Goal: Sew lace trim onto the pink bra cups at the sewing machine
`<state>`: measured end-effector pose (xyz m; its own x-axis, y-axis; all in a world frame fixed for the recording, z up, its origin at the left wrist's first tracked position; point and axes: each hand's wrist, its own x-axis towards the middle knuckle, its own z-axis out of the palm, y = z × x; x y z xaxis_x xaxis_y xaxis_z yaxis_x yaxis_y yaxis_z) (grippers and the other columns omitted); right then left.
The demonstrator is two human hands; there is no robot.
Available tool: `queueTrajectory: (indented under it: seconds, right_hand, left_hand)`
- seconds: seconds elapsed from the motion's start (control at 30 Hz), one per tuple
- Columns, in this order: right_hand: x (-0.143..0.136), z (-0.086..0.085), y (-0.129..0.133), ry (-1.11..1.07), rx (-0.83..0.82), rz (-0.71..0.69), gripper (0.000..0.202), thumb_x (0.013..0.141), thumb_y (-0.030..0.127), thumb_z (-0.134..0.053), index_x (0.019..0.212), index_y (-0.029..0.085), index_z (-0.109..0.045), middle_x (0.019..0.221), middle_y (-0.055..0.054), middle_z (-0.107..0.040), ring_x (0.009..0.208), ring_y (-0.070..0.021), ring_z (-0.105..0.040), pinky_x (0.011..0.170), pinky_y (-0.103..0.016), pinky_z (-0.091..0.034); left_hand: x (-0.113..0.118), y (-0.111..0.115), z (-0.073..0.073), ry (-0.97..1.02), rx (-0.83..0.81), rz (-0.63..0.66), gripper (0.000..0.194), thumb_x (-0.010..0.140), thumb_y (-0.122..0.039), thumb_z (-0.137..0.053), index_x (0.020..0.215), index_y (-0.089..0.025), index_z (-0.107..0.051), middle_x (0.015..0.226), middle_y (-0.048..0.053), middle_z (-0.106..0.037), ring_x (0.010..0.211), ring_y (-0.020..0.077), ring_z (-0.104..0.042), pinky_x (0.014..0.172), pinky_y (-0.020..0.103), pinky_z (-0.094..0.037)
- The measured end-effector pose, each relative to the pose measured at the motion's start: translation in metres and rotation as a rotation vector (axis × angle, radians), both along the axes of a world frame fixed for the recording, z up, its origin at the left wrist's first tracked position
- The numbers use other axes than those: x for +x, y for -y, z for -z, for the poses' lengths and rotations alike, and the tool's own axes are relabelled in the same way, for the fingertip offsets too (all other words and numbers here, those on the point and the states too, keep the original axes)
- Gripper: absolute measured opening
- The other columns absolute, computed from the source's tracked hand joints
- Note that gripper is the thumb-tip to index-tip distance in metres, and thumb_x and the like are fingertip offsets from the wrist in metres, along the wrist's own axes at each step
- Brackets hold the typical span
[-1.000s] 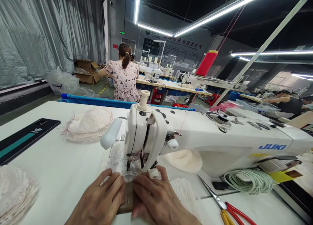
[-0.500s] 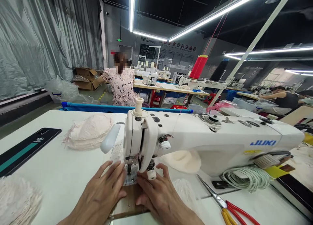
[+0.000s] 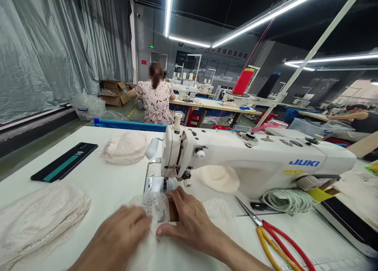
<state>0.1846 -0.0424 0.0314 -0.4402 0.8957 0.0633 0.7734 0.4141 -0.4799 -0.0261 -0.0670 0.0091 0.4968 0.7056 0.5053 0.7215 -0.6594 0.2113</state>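
**Holding lace in front of the sewing machine with both hands**

Working with bare hands just in front of the needle end of the sewing machine. Pressing down on the right side of the lace piece with the right hand, thumb stretched well away from loosely bent fingers, open rather than pinched. Reaching to the left side of the same lace with the left hand, fingers bent and close together but blurred; cannot tell whether gripping or only resting. Lying just in front of the machine's metal needle plate, near the presser foot; cannot tell whether touching the foot. Showing brown between lace and right hand, on a small panel in front of the machine.

Stacked to the left of the machine: a large lace pile toward the near edge, and a smaller pale pile farther back. Lying flat beyond the large pile, also left of the machine, a black slab with a teal stripe. Tucked under the machine's arm, a cream rounded pad. Set in front of the machine, to the right of the right hand: white threads, open scissors and a coiled pale green cord. Seen beyond the machine, a person in patterned clothing and a red thread cone.
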Motion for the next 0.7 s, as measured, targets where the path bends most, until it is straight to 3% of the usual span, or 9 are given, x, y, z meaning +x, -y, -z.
queueTrajectory:
  seconds: [0.1, 0.17, 0.27, 0.37, 0.53, 0.6, 0.7]
  right_hand:
    - [-0.014, 0.0, 0.002, -0.07, -0.102, 0.12, 0.059, 0.071, 0.037, -0.073, 0.119, 0.015, -0.046, 0.112, -0.015, -0.052, 0.091, -0.0288, -0.053, 0.078, -0.042, -0.039]
    - [-0.018, 0.002, 0.001, -0.132, -0.142, 0.181, 0.041, 0.073, 0.017, -0.064, 0.111, 0.015, -0.05, 0.106, -0.012, -0.054, 0.089, -0.0258, -0.053, 0.077, -0.04, -0.038]
    - [-0.013, 0.003, -0.001, -0.222, -0.245, 0.144, 0.021, 0.072, 0.006, -0.057, 0.091, 0.017, -0.057, 0.08, -0.002, -0.057, 0.073, -0.0168, -0.051, 0.066, -0.028, -0.038]
    - [-0.005, -0.001, -0.003, -0.353, -0.413, 0.04, 0.007, 0.072, 0.011, -0.062, 0.071, 0.016, -0.057, 0.066, 0.003, -0.051, 0.062, -0.0107, -0.045, 0.057, -0.022, -0.033]
    - [-0.001, -0.007, -0.005, -0.54, -0.668, -0.121, 0.021, 0.066, 0.028, -0.073, 0.066, 0.015, -0.057, 0.062, 0.004, -0.052, 0.059, -0.0092, -0.046, 0.057, -0.021, -0.036]
    - [-0.001, -0.007, -0.005, -0.595, -0.711, -0.139, 0.032, 0.062, 0.038, -0.077, 0.068, 0.015, -0.057, 0.063, 0.003, -0.054, 0.06, -0.01, -0.049, 0.059, -0.022, -0.038]
    - [0.003, -0.003, -0.002, -0.66, -0.746, -0.14, 0.044, 0.057, 0.051, -0.079, 0.069, 0.015, -0.058, 0.066, 0.001, -0.058, 0.063, -0.0114, -0.053, 0.062, -0.024, -0.041]
  left_hand:
    - [0.007, -0.034, -0.018, 0.046, -0.486, -0.081, 0.024, 0.085, -0.027, -0.042, 0.099, -0.02, -0.06, 0.103, 0.009, -0.059, 0.097, 0.0274, -0.051, 0.081, 0.038, -0.037]
    - [0.011, -0.05, -0.024, 0.079, -0.62, -0.087, 0.026, 0.079, -0.03, -0.049, 0.099, -0.017, -0.059, 0.093, 0.008, -0.059, 0.091, 0.0281, -0.053, 0.075, 0.037, -0.038]
    - [0.008, -0.05, -0.026, 0.143, -0.753, -0.07, 0.016, 0.076, -0.03, -0.049, 0.08, -0.018, -0.059, 0.075, 0.003, -0.056, 0.076, 0.0241, -0.053, 0.065, 0.031, -0.037]
    - [-0.006, -0.034, -0.031, 0.229, -0.898, -0.01, 0.019, 0.075, -0.035, -0.052, 0.066, -0.018, -0.055, 0.077, 0.001, -0.055, 0.074, 0.0211, -0.053, 0.061, 0.027, -0.036]
    - [-0.014, -0.021, -0.051, 0.407, -1.185, 0.107, 0.028, 0.072, -0.043, -0.064, 0.083, -0.018, -0.064, 0.081, 0.0, -0.065, 0.081, 0.0215, -0.058, 0.068, 0.025, -0.041]
    - [-0.009, -0.022, -0.053, 0.545, -1.29, 0.12, 0.037, 0.064, -0.043, -0.073, 0.088, -0.017, -0.066, 0.087, 0.002, -0.069, 0.084, 0.0225, -0.059, 0.072, 0.026, -0.042]
    - [0.001, -0.027, -0.047, 0.639, -1.328, 0.093, 0.041, 0.06, -0.048, -0.077, 0.082, -0.014, -0.067, 0.078, 0.003, -0.07, 0.076, 0.0217, -0.06, 0.069, 0.027, -0.041]
